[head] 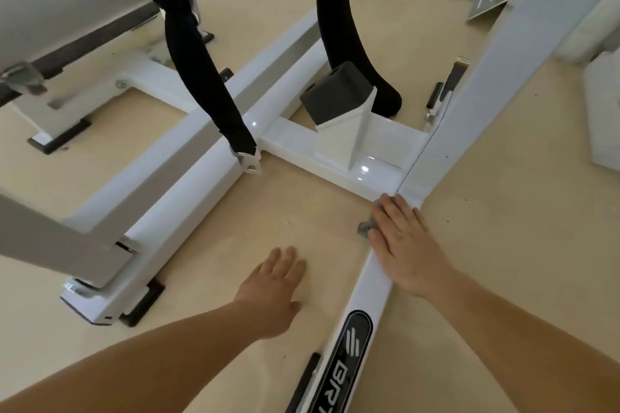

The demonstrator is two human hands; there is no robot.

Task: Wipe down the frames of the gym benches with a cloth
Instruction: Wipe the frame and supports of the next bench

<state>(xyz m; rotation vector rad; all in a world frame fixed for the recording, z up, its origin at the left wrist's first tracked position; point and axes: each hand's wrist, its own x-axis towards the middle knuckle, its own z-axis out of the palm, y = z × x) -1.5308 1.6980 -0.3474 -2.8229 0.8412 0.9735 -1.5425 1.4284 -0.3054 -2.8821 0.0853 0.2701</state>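
A white bench frame rail (375, 282) runs along the floor from the bottom centre toward a junction with a cross bar (322, 161). My right hand (404, 241) lies flat on this rail near the junction and presses a small grey cloth (365, 228) against it; only a corner of the cloth shows under the fingers. My left hand (275, 288) rests flat on the tan floor to the left of the rail, fingers spread, holding nothing.
A second white rail (174, 178) runs diagonally at left, ending in black feet (144, 307). A black rubber stop (335, 90) sits on a white post on the cross bar. Black straps (198, 54) and a black curved tube (339, 17) hang above. More white equipment stands behind.
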